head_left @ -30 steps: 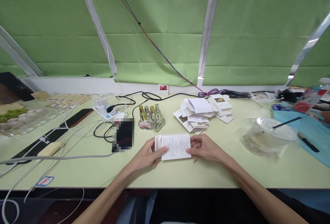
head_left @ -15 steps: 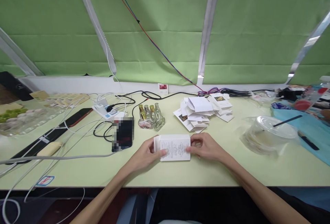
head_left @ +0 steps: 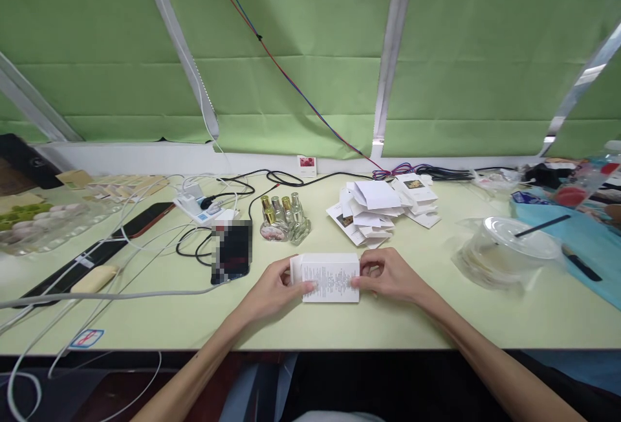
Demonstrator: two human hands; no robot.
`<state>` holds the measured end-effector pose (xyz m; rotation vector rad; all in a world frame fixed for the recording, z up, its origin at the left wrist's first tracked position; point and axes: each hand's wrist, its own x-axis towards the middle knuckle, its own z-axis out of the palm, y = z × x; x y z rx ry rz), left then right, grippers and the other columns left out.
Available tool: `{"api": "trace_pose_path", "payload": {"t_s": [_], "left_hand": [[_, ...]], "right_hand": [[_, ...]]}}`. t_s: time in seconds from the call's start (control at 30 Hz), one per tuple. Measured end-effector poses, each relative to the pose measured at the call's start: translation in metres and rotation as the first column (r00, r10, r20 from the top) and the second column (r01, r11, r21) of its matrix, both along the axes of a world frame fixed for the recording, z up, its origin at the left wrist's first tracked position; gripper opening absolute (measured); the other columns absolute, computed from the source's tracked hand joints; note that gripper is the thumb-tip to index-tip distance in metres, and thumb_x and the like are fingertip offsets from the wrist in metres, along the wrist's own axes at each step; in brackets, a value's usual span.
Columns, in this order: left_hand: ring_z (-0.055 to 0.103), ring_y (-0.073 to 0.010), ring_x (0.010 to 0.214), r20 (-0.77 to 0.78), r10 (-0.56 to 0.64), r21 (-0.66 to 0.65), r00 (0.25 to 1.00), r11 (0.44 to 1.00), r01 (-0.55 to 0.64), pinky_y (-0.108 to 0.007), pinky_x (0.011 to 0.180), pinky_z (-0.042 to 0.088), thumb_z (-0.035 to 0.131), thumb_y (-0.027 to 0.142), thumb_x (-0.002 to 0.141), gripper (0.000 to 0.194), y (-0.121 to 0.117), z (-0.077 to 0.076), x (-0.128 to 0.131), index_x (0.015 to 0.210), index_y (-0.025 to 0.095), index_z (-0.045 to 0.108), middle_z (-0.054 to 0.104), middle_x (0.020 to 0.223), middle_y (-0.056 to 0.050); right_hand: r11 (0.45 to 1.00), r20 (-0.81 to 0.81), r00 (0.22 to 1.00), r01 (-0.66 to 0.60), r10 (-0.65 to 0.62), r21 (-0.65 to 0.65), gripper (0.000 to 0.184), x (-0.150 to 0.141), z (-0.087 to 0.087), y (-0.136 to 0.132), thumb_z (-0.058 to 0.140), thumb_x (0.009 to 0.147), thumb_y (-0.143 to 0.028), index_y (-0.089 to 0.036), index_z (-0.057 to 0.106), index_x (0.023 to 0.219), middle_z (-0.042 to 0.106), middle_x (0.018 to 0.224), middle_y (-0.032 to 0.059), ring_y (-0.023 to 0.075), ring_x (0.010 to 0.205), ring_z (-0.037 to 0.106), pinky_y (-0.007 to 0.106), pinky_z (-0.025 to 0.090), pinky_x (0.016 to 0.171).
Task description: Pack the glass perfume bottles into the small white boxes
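Observation:
Between my two hands is a small white carton point(head_left: 330, 276) with fine print on the side facing me. My left hand point(head_left: 274, 289) grips its left end, thumb on the printed face, and a flap stands out there. At the right end, my right hand point(head_left: 388, 276) pinches the carton with the thumb in front; its other fingers are curled and partly hidden. Behind the carton stand several small glass bottles point(head_left: 284, 218) with gold and silver tops. A heap of flattened white cartons point(head_left: 371, 211) lies behind my right hand.
A blurred-out dark device point(head_left: 233, 254) and a white power strip point(head_left: 204, 208) with tangled cables lie to the left. On the right are a lidded plastic tub point(head_left: 514, 254) and a blue sheet point(head_left: 577, 241). A small picture card point(head_left: 306, 166) leans at the back.
The carton has gone from looking flat to a squared box shape with its top side showing. Both hands have stayed on its ends, nearly in place.

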<state>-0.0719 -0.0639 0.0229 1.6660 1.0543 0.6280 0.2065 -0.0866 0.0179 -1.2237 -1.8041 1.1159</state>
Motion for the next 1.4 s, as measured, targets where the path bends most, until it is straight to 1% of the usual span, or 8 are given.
{"api": "trace_pose_path", "payload": {"t_s": [0.47,0.7,0.83,0.93,1.03,1.17,1.27,1.4], "left_hand": [[0.070,-0.0270,0.096,-0.015,0.001,-0.001,1.000,1.000,-0.001,-0.035,0.080,0.058,0.076,0.045,0.078,0.050,0.006,0.000,-0.001,0.116,0.013,0.069,0.075,0.108,-0.011],[0.069,-0.0253,0.089,-0.001,0.018,0.000,1.000,1.000,-0.018,-0.033,0.074,0.057,0.079,0.044,0.075,0.049,0.006,0.001,-0.001,0.113,0.014,0.071,0.076,0.100,-0.010],[0.068,-0.0237,0.086,0.002,0.046,0.025,0.999,0.999,-0.046,-0.030,0.072,0.056,0.080,0.038,0.073,0.046,0.004,0.003,0.001,0.111,0.014,0.071,0.076,0.100,-0.009],[0.065,-0.0203,0.078,-0.062,0.084,0.169,0.994,0.983,-0.073,-0.025,0.064,0.051,0.081,0.038,0.072,0.037,0.004,0.000,0.001,0.099,0.015,0.071,0.073,0.092,-0.006],[0.063,-0.0188,0.077,-0.141,0.105,0.396,0.984,0.917,-0.041,-0.023,0.060,0.047,0.078,0.039,0.076,0.029,0.004,-0.005,-0.002,0.092,0.016,0.071,0.070,0.090,-0.005],[0.067,-0.0213,0.098,-0.246,0.043,0.625,0.968,0.770,0.124,-0.026,0.078,0.052,0.059,0.024,0.090,0.021,0.003,-0.009,-0.012,0.106,0.019,0.071,0.070,0.112,-0.011],[0.067,-0.0226,0.108,-0.348,0.022,0.700,0.937,0.671,0.244,-0.029,0.085,0.054,0.049,0.011,0.090,0.037,0.003,-0.012,-0.021,0.119,0.024,0.070,0.067,0.125,-0.012],[0.066,-0.0233,0.115,-0.417,0.041,0.732,0.908,0.607,0.308,-0.033,0.094,0.055,0.044,0.006,0.089,0.047,0.004,-0.013,-0.027,0.125,0.026,0.068,0.066,0.130,-0.011]], "right_hand": [[0.993,-0.116,0.992,0.028,-0.041,-0.114,0.034,-0.001,-0.005,0.001,0.086,0.066,-0.048,-0.017,0.072,0.068,0.062,0.062,-0.0002,0.0118,0.050,0.054,0.024,0.041,0.046],[0.991,-0.153,0.985,0.062,-0.079,-0.118,0.038,-0.003,-0.011,0.000,0.086,0.065,-0.051,-0.017,0.074,0.073,0.064,0.067,0.0019,0.0133,0.051,0.056,0.026,0.047,0.045],[0.998,-0.109,0.992,0.065,-0.068,-0.025,0.039,-0.002,-0.010,0.001,0.085,0.066,-0.054,-0.017,0.073,0.073,0.066,0.074,0.0036,0.0153,0.059,0.061,0.027,0.050,0.053],[0.987,-0.049,0.996,0.080,-0.073,0.143,0.038,0.000,-0.010,0.001,0.084,0.069,-0.052,-0.018,0.074,0.082,0.068,0.086,0.0067,0.0191,0.073,0.064,0.029,0.055,0.063],[0.968,-0.002,0.998,0.062,-0.063,0.242,0.032,0.003,-0.011,0.001,0.081,0.075,-0.048,-0.020,0.074,0.089,0.069,0.095,0.0088,0.0209,0.078,0.065,0.033,0.057,0.070],[0.949,0.093,0.995,0.008,-0.039,0.314,0.024,0.005,-0.017,0.001,0.075,0.079,-0.030,-0.021,0.071,0.101,0.067,0.100,0.0074,0.0170,0.072,0.062,0.033,0.056,0.070],[0.965,0.140,0.990,-0.005,-0.033,0.261,0.035,0.006,-0.018,0.002,0.071,0.079,-0.022,-0.023,0.067,0.114,0.067,0.092,0.0042,0.0153,0.068,0.059,0.030,0.054,0.067],[0.990,0.162,0.987,0.000,-0.024,0.142,0.046,0.011,-0.012,0.004,0.068,0.081,-0.024,-0.026,0.063,0.127,0.070,0.095,0.0033,0.0151,0.070,0.059,0.030,0.053,0.069]]}}
